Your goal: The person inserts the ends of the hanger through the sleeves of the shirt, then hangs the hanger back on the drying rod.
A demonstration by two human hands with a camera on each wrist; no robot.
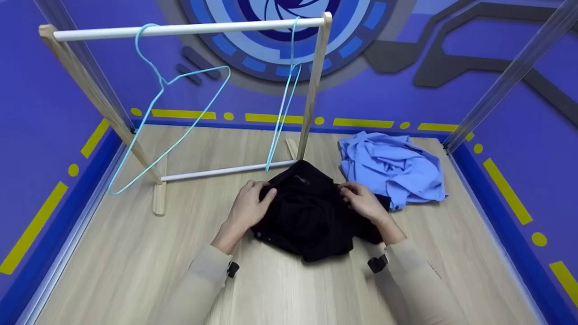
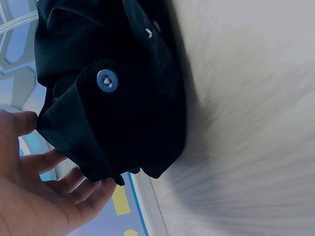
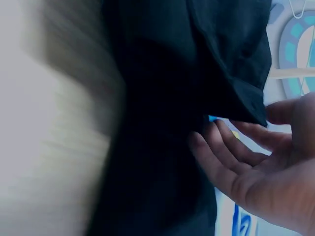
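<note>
A crumpled black shirt lies on the wooden floor between my two hands. My left hand pinches its left edge, the thumb in front and the fingers behind the cloth. In the left wrist view a blue button shows on the dark fabric, close to the left hand. At the shirt's other side my right hand holds a pointed corner of cloth. In the right wrist view that corner meets the thumb and forefinger of the right hand, while the other fingers are loosely bent.
A rack with a white top bar and wooden posts stands behind, to the left. Two light-blue hangers, a left one and a right one, hang from it. A crumpled blue shirt lies at the back right. Purple walls enclose the floor.
</note>
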